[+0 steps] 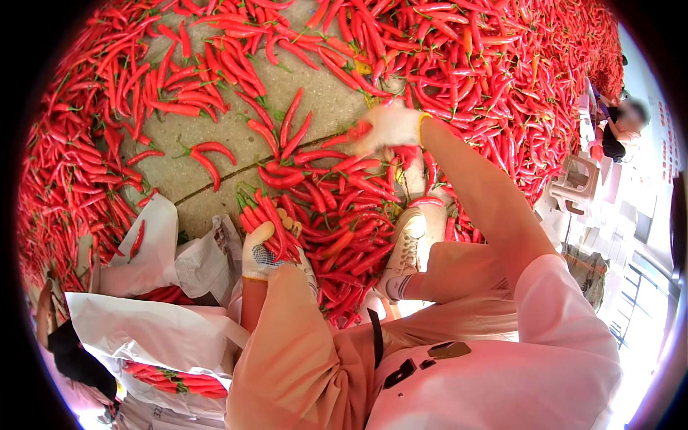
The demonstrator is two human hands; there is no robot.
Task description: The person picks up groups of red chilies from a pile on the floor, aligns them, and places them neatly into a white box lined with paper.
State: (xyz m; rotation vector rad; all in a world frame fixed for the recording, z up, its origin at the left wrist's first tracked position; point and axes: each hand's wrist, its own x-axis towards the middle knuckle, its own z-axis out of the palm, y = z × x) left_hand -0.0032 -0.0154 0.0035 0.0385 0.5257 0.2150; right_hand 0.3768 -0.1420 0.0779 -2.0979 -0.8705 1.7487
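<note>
My left hand (261, 251), in a white work glove with yellowish fingertips, is closed around a bunch of red chili peppers (271, 219), their green stems together at the upper end. It is beside my left knee, over the heap of loose chili peppers (337, 247) between my shoes. My right hand (393, 127), also in a white glove, is stretched out over the far side of that heap and smeared by motion. Red shows at its fingertips, but whether a pepper is gripped there or lies behind them cannot be made out.
A large bank of chili peppers (494, 79) rises at the far right, with more spread (79, 165) at left. Bare concrete (215, 136) shows between. White sacks (150, 330) with peppers stand at lower left. A plastic stool (575, 183) and another person (622, 129) are at right.
</note>
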